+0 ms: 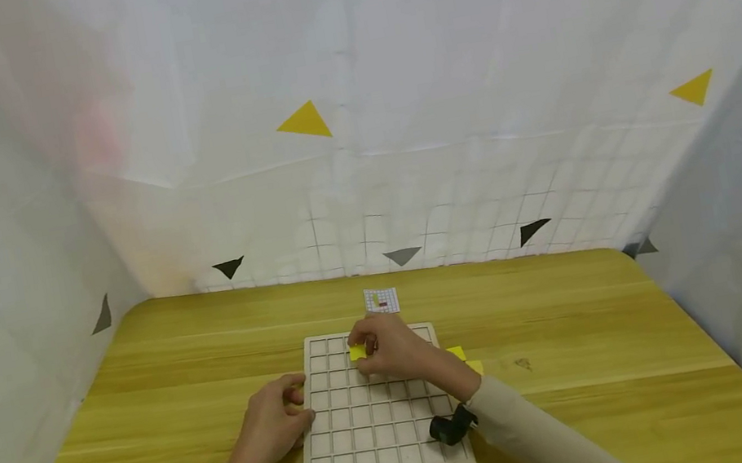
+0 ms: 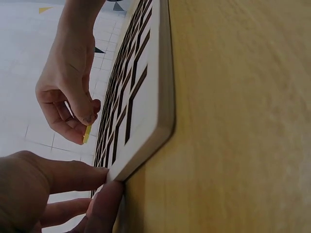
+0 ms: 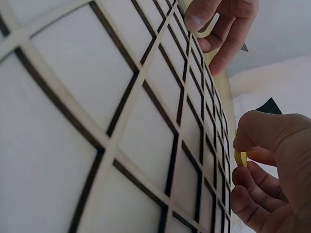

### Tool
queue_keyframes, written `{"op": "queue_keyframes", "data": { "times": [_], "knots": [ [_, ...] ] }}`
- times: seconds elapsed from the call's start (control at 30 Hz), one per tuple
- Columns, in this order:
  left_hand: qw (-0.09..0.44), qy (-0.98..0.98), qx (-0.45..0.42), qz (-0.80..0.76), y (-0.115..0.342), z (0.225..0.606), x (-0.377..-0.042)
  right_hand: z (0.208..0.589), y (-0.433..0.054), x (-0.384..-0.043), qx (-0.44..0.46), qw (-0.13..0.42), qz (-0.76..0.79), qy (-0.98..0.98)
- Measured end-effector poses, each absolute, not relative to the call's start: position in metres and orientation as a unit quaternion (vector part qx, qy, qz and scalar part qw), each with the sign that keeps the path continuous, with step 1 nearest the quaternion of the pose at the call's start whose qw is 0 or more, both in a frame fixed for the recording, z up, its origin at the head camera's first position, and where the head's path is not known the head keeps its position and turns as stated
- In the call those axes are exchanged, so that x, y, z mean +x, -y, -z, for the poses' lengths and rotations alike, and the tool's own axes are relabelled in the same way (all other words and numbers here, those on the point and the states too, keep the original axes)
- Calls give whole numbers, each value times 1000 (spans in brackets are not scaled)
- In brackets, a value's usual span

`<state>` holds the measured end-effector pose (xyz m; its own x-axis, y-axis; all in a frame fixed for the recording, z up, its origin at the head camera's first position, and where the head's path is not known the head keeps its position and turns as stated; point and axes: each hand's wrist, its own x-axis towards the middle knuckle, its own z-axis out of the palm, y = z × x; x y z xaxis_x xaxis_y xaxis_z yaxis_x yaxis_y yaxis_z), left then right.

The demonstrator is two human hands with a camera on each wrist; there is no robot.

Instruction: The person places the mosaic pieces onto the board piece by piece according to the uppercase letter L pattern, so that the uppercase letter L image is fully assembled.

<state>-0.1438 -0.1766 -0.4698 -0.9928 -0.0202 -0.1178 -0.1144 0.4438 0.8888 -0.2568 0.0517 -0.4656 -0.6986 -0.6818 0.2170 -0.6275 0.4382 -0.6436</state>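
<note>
A pale wooden grid board [image 1: 381, 459] with square cells lies on the table. My left hand [image 1: 274, 424] is at its left edge; in the left wrist view its thumb and fingertips pinch the rim. Between thumb and fingers, my right hand [image 1: 391, 346] pinches a yellow square tile [image 1: 357, 352] over the upper part of the board. Seen from the left wrist, the tile [image 2: 87, 134] stands on edge, slightly apart from the cells. More yellow tiles [image 1: 474, 367] lie just right of the board, partly behind the right forearm.
A small printed card [image 1: 382, 301] with a grid pattern lies beyond the board's far edge. The wooden table [image 1: 582, 327] extends to both sides. White sheets [image 1: 457, 42] with yellow, black and grey triangles enclose the back and sides.
</note>
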Motion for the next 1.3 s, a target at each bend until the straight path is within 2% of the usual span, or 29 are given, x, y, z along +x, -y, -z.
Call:
{"op": "queue_keyframes", "data": {
  "times": [0.5,0.97,1.3],
  "knots": [
    [44,-851,-40,-522,178,469,-145,476,-44,-266,-395,30,348,-850],
    [38,-851,-31,-524,177,470,-144,473,-46,-258,-374,52,339,-861],
    [29,-853,-31,-520,178,472,-145,470,-52,-258,-387,40,351,-852]
  ]
}}
